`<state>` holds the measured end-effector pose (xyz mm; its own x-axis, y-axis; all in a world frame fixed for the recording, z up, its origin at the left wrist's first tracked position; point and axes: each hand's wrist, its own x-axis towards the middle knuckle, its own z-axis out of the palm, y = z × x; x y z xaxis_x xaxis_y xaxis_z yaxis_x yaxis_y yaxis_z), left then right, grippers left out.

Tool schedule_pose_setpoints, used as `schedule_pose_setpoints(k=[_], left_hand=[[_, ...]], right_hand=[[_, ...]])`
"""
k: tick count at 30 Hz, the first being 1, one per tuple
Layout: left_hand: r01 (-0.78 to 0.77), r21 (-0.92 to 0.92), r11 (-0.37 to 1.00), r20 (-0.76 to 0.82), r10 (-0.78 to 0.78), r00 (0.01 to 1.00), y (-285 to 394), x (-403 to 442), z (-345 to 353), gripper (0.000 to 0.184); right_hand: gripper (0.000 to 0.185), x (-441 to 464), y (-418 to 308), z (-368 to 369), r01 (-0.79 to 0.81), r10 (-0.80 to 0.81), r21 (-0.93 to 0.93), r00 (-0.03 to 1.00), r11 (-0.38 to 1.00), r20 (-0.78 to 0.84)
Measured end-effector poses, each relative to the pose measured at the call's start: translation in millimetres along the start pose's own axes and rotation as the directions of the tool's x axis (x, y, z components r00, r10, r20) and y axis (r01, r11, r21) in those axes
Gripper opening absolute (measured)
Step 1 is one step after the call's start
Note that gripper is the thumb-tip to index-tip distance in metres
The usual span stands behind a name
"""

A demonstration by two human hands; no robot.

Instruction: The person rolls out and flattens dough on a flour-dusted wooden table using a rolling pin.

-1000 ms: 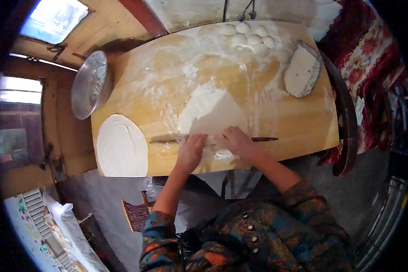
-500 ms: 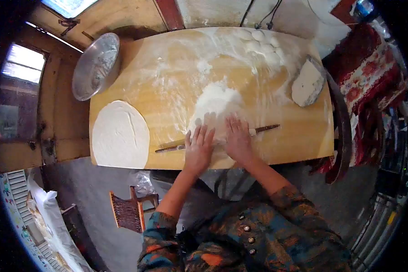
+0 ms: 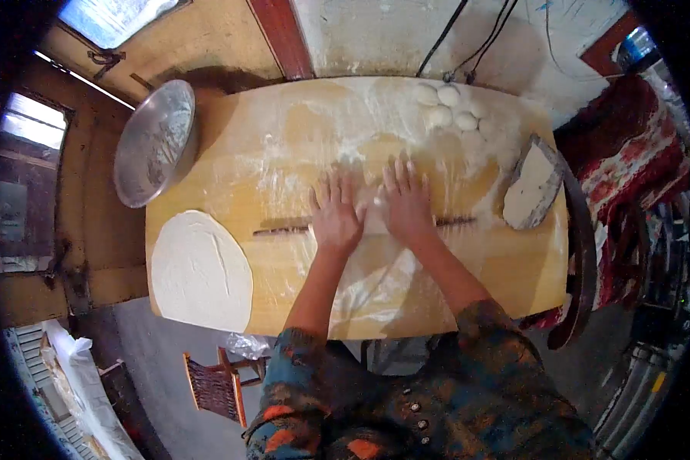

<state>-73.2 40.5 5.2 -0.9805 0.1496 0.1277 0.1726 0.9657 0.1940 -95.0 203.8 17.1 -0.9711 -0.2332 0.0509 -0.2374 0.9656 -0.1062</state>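
A thin dark rolling pin (image 3: 280, 230) lies across the floured table, its ends blurred. Pale dough (image 3: 375, 223) appears wrapped around its middle, mostly covered by my hands. My left hand (image 3: 336, 216) presses flat on the left part of the roll, fingers stretched forward. On the right part my right hand (image 3: 408, 208) lies flat too, fingers apart and pointing away from me. The thumbs are close together over the dough. A flat, rolled-out dough sheet (image 3: 201, 268) rests at the left front of the table.
A metal bowl (image 3: 155, 144) stands tilted at the back left corner. Several dough balls (image 3: 439, 116) sit at the back right. A bag of flour (image 3: 530, 188) is by the right edge of the wooden table (image 3: 483, 284). A small woven-seat stool (image 3: 215, 386) stands below on the floor.
Both hands have pushed the rolling pin and dough forward, away from the table's front edge. The white sheet spread ahead of the hands no longer shows. The camera view has shifted.
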Motion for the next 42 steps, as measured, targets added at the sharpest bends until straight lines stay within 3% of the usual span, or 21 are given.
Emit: schedule_pose_setpoints(k=[2,4,6,7,9,11,12,13,16,17,19,22,23,25,28,30,32,35,38,40,42], left_hand=[[-0.031,-0.022,0.999,0.148,0.034,0.988,11.9,-28.0,-11.3,0.066],[-0.054,-0.14,0.989,0.23,0.085,0.969,21.7,-98.8,-15.4,0.067],[-0.095,-0.193,0.977,0.297,0.15,0.943,25.7,-145.4,-23.6,0.067],[-0.089,-0.136,0.987,0.254,0.121,0.96,21.7,-125.1,-19.7,0.066],[-0.055,-0.025,0.998,0.144,0.058,0.988,-1.0,-47.3,1.2,0.063],[0.044,0.05,0.998,-0.038,-0.042,0.998,-28.3,45.4,-1.5,0.06],[0.108,0.062,0.992,-0.178,-0.096,0.979,-35.3,85.1,-10.7,0.059],[0.103,-0.007,0.995,-0.14,-0.103,0.985,-46.5,99.0,-14.2,0.058],[0.115,-0.11,0.987,0.013,-0.114,0.993,-78.2,98.2,-25.7,0.054],[0.111,-0.082,0.99,0.019,-0.109,0.994,-85.6,94.3,-21.4,0.053],[0.034,0.003,0.999,-0.017,-0.034,0.999,-96.0,75.7,-16.1,0.05],[0.098,-0.015,0.995,0.087,-0.096,0.992,-72.8,40.2,-32.8,0.053],[0.012,0.053,0.999,0.003,-0.012,1.0,-82.4,19.8,-7.9,0.057],[-0.023,0.065,0.998,0.074,0.018,0.997,-67.2,-25.9,-19.3,0.058],[-0.085,0.118,0.989,0.103,0.073,0.992,-49.7,-94.5,-20.4,0.06],[-0.062,0.062,0.996,0.195,0.049,0.98,-37.9,-137.3,-27.0,0.059],[-0.106,0.028,0.994,0.095,0.103,0.99,-26.9,-167.6,-32.1,0.062],[0.092,0.093,0.991,0.096,-0.101,0.99,-29.1,-169.8,-23.9,0.064],[0.421,-0.294,0.858,-0.037,-0.45,0.892,-21.0,-124.1,-34.1,0.057],[0.478,-0.147,0.866,0.005,-0.483,0.876,-3.5,-101.4,-20.9,0.048],[0.485,-0.119,0.867,0.057,-0.481,0.875,-1.2,-85.0,-7.9,0.04]], right_hand=[[0.065,-43.9,5.4,-5.0,0.137,-0.121,-0.219,0.989,0.966,0.085],[0.059,-109.5,8.8,8.5,0.145,-0.178,0.197,0.971,0.97,0.158],[0.058,-128.6,2.7,-7.3,0.184,-0.214,0.13,0.936,0.974,0.281],[0.057,-128.4,1.0,-14.3,0.209,-0.23,0.1,0.911,0.973,0.343],[0.057,-50.1,7.5,2.8,0.208,-0.21,-0.103,0.978,0.973,-0.007],[0.054,44.2,26.3,13.8,-0.017,0.014,-0.183,1.0,0.983,-0.015],[0.051,70.2,38.2,-1.8,-0.026,0.027,0.009,0.994,1.0,-0.108],[0.049,85.1,51.7,-12.1,-0.022,0.059,0.2,0.982,0.98,-0.182],[0.057,90.4,83.9,-19.7,0.054,-0.027,-0.103,0.968,0.993,0.249],[0.057,86.4,94.2,-19.7,0.082,-0.072,-0.059,0.985,0.995,0.155],[0.056,59.3,100.3,-11.8,0.165,-0.164,0.034,0.986,0.986,-0.017],[0.05,28.2,96.3,1.6,0.099,-0.098,0.03,0.994,0.995,-0.041],[0.049,11.4,94.2,4.9,0.104,-0.104,0.005,0.994,0.995,-0.046],[0.049,-30.8,86.9,9.5,0.117,-0.119,-0.045,0.992,0.992,-0.052],[0.046,-97.8,64.9,0.7,0.096,-0.092,0.115,0.995,0.989,-0.041],[0.045,-144.8,55.8,-5.2,0.159,-0.16,0.095,0.987,0.983,-0.001],[0.044,-173.9,55.9,-4.5,0.249,-0.251,0.109,0.968,0.962,0.002],[0.042,-192.4,52.9,-3.7,0.332,-0.334,0.169,0.942,0.928,-0.022],[0.041,-170.2,22.8,-24.6,0.185,-0.195,0.269,0.981,0.945,0.013],[0.043,-148.5,-7.7,-22.4,-0.03,-0.013,0.409,0.995,0.912,0.101],[0.043,-140.2,-20.1,-9.1,0.031,-0.041,0.354,0.999,0.935,0.021]])
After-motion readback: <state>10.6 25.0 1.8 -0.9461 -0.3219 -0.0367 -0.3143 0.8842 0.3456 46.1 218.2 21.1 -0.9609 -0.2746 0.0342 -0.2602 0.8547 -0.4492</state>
